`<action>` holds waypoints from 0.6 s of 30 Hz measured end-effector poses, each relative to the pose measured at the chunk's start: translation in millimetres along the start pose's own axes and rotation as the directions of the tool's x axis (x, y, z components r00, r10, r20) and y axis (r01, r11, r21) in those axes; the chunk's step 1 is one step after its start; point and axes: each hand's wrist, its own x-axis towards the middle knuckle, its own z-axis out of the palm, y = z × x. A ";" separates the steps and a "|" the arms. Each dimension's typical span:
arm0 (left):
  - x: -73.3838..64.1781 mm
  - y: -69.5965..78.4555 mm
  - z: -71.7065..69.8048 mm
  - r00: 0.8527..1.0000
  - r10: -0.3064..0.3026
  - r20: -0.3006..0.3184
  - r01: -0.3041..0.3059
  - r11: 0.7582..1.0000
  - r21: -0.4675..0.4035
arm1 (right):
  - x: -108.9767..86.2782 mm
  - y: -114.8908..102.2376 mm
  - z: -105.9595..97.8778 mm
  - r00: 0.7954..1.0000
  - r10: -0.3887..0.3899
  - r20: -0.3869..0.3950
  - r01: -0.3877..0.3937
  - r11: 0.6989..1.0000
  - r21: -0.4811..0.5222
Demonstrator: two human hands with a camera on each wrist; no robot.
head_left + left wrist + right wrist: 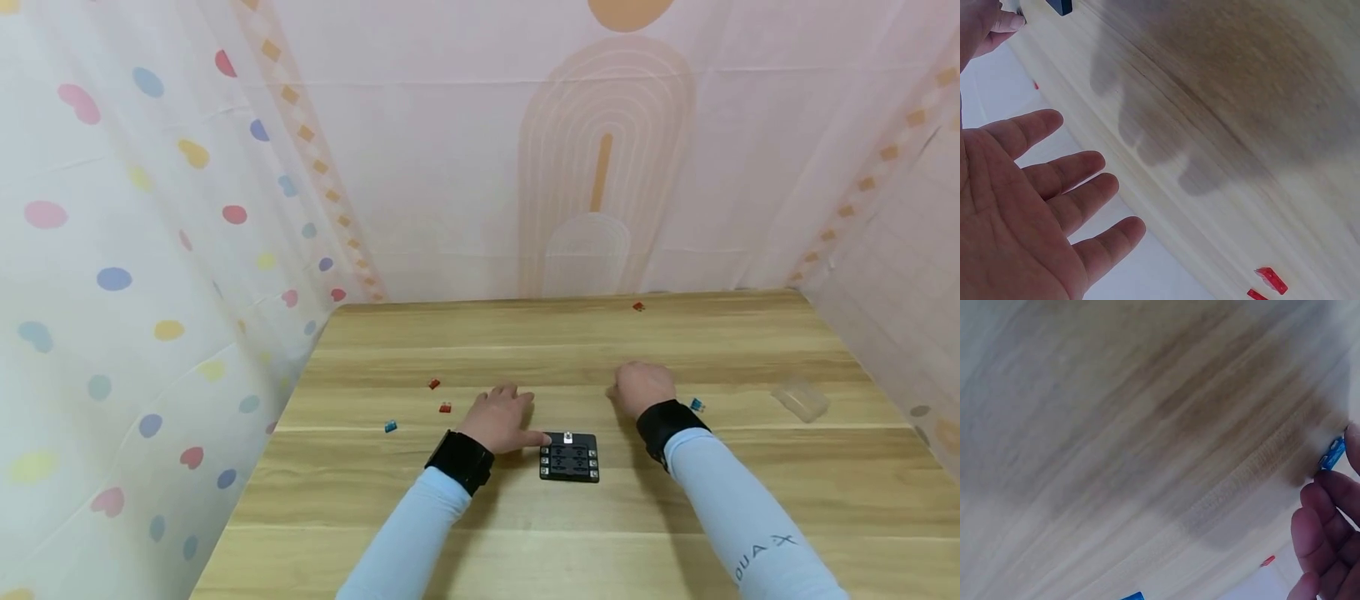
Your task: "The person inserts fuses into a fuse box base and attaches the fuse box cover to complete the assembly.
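A black fuse block (572,477) with metal terminals lies flat in front of the person in the head view. My left hand (498,422) is spread out beside it, palm down, its thumb touching the block's upper left corner. In the left wrist view the fingers (1094,201) are extended and hold nothing. Farther back, to the right of the block, my right hand (643,387) is low over the table. Its thumb and forefinger pinch a blue blade fuse (1333,454) in the right wrist view; in the head view the hand hides that fuse.
Left of the left hand lie two red blade fuses (446,407) and a blue one (390,426). Another blue fuse (697,405) is near the right wrist. A red fuse (638,307) lies by the back edge, and a clear plastic piece (801,400) at the right.
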 end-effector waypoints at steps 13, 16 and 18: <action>0.9 0.6 -2.8 1.000 0.012 0.023 -0.012 1.000 -0.010 | -1.8 7.8 0.7 0.984 -0.178 0.009 0.178 0.982 -0.066; -0.6 1.9 -4.0 0.999 0.029 0.022 -0.029 0.999 -0.018 | -2.1 6.7 -1.2 0.984 -0.179 -0.013 0.178 0.983 -0.051; -1.5 3.0 -4.8 0.999 0.043 0.020 -0.042 0.999 -0.022 | -1.7 7.0 -0.6 0.985 -0.173 -0.026 0.172 0.984 -0.037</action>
